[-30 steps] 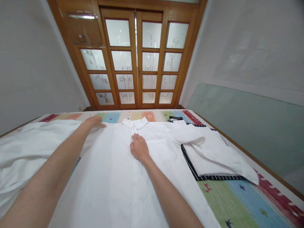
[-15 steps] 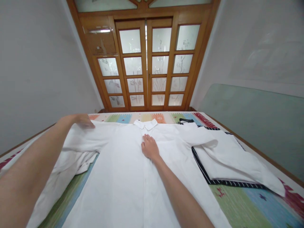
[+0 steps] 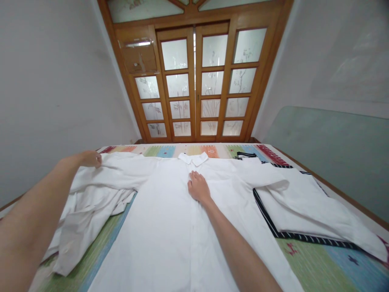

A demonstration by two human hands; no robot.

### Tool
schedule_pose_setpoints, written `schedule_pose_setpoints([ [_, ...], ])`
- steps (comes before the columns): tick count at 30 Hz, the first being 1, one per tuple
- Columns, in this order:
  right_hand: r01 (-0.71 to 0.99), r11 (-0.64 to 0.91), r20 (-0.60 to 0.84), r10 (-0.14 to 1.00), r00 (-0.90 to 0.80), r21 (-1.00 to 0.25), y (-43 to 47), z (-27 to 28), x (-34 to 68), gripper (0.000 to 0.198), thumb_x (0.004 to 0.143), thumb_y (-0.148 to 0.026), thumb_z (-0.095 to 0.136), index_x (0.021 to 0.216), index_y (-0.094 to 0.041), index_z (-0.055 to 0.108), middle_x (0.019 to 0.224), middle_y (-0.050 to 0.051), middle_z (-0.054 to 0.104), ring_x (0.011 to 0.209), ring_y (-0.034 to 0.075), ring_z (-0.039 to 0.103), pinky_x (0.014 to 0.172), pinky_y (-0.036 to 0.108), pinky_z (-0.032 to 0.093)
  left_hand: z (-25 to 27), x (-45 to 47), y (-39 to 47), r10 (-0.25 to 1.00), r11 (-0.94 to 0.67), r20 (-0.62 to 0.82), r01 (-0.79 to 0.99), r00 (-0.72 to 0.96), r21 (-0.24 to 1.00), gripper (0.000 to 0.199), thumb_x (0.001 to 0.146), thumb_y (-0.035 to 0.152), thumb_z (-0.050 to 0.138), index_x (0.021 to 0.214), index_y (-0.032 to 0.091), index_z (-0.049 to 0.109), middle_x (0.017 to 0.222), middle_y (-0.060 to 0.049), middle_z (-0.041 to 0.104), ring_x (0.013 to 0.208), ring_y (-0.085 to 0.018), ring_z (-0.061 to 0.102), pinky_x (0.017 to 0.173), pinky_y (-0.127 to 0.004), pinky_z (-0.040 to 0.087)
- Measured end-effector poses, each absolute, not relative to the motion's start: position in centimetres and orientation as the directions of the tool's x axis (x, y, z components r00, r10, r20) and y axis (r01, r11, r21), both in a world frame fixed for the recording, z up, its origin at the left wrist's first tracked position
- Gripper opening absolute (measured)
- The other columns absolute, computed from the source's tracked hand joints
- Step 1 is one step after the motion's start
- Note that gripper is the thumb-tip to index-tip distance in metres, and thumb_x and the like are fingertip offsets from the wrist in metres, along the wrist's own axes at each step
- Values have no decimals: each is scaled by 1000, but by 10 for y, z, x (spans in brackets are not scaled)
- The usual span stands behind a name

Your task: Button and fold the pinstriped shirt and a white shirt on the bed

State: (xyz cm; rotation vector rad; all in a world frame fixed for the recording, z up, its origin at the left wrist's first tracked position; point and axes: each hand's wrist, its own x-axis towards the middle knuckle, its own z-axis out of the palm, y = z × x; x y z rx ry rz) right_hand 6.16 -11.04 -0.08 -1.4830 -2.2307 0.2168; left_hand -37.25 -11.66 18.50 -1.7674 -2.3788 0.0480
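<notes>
A white collared shirt (image 3: 161, 219) lies spread face up over a patterned cloth, its collar (image 3: 193, 159) at the far side. At the far left, my left hand (image 3: 91, 159) is closed on the shirt's left-lying sleeve (image 3: 121, 166), with the fingertips partly hidden. My right hand (image 3: 199, 186) rests palm down on the shirt front just below the collar, fingers lying on the fabric. The other sleeve (image 3: 264, 174) stretches to the right over a folded white garment with black striped trim (image 3: 273, 207).
More crumpled white fabric (image 3: 88, 219) lies below the left sleeve. The colourful striped cloth (image 3: 316, 259) covers the surface. Wooden doors with glass panes (image 3: 194, 81) stand beyond, and a pale green panel (image 3: 328, 142) leans along the right wall.
My left hand has moved outward to the left along the sleeve, and the sleeve looks more stretched out. My right hand stays on the shirt front. The view has shifted slightly.
</notes>
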Motion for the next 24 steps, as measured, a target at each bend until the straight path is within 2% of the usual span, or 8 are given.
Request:
schedule_pose_setpoints([
  [3, 834, 405, 276, 908, -317, -374, -111, -1, 62, 47, 93, -18, 37, 136, -7, 52, 149, 15, 44, 139, 22, 37, 115, 38, 23, 182, -372, -127, 958, 285, 17, 945, -286, -160, 19, 57, 16, 62, 74, 16, 70, 72, -3, 70, 68, -16, 61, 69, -22, 46],
  [6, 834, 404, 272, 909, -317, -376, -111, -1, 62, 48, 93, -18, 37, 137, -7, 51, 149, 15, 43, 140, 22, 36, 115, 38, 22, 181, -366, -131, 962, 272, 32, 944, -271, -186, 26, 69, 26, 61, 92, 17, 70, 88, -4, 72, 81, -18, 63, 73, -22, 45],
  [9, 836, 401, 270, 910, -315, -375, -111, -1, 62, 48, 93, -19, 37, 137, -6, 51, 149, 15, 43, 140, 22, 36, 116, 37, 22, 180, -360, -129, 956, 289, 16, 939, -291, -185, 26, 77, 32, 56, 93, 17, 70, 83, -4, 73, 83, -20, 65, 74, -24, 46],
  [13, 837, 404, 271, 908, -319, -368, -111, 0, 62, 48, 93, -18, 37, 137, -7, 52, 149, 15, 44, 139, 22, 37, 115, 37, 23, 176, -357, -120, 940, 340, 39, 920, -339, -195, 26, 80, 28, 50, 89, 15, 71, 73, -5, 72, 82, -22, 66, 76, -27, 47],
  [17, 837, 411, 275, 905, -325, -362, -111, -1, 62, 48, 92, -18, 37, 137, -7, 51, 148, 16, 44, 139, 22, 37, 115, 38, 23, 166, -356, -116, 929, 369, 108, 905, -354, -213, 27, 79, 25, 49, 91, 13, 70, 94, -9, 75, 94, -24, 65, 82, -27, 46],
  [21, 835, 416, 284, 902, -326, -361, -111, -1, 62, 48, 93, -18, 37, 137, -6, 51, 148, 16, 44, 139, 22, 37, 115, 37, 23, 162, -354, -123, 926, 372, 135, 908, -351, -191, 39, 81, 28, 48, 113, 11, 64, 105, -9, 73, 97, -23, 66, 84, -26, 47],
  [24, 837, 411, 281, 904, -323, -362, -112, 0, 62, 48, 92, -18, 37, 136, -5, 52, 148, 16, 44, 139, 23, 37, 115, 36, 23, 160, -350, -140, 928, 354, 164, 929, -335, -103, 47, 84, 34, 43, 123, 9, 55, 107, -9, 72, 94, -21, 67, 83, -26, 48],
])
